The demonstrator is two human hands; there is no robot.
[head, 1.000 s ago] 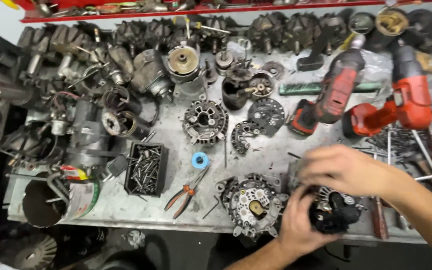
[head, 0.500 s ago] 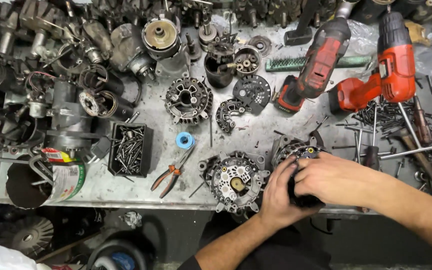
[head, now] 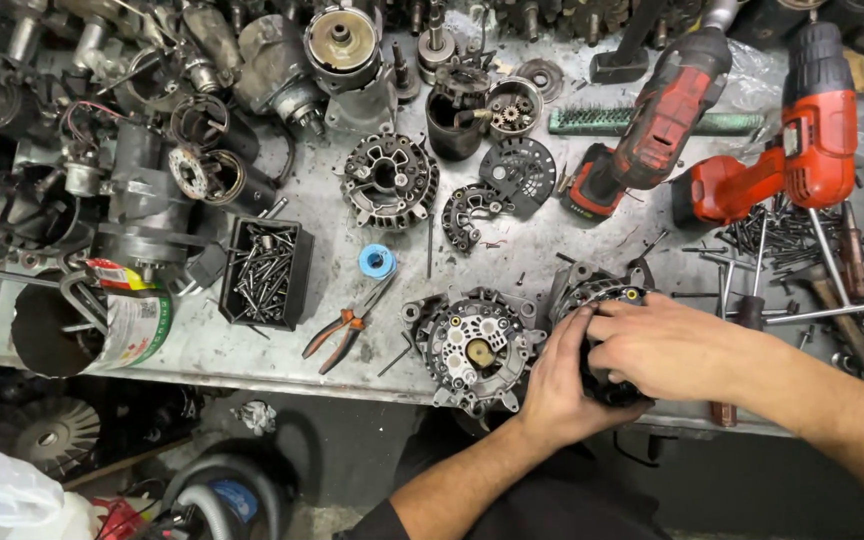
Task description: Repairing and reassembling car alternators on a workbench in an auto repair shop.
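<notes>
Alternator housing (head: 592, 300), ribbed grey metal, round, gripped by left hand (head: 562, 385) and right hand (head: 667, 345).

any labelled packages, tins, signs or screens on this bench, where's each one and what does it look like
Tin can: lying on its side at the bench's left front edge, open mouth facing left; white paper label with green print and a red and yellow band.
White plastic bag: on the floor at bottom left, crumpled, with a bit of red print.
No signs or screens show.
Neither the left hand nor the right hand touches either; both grip a dark alternator part.
</notes>
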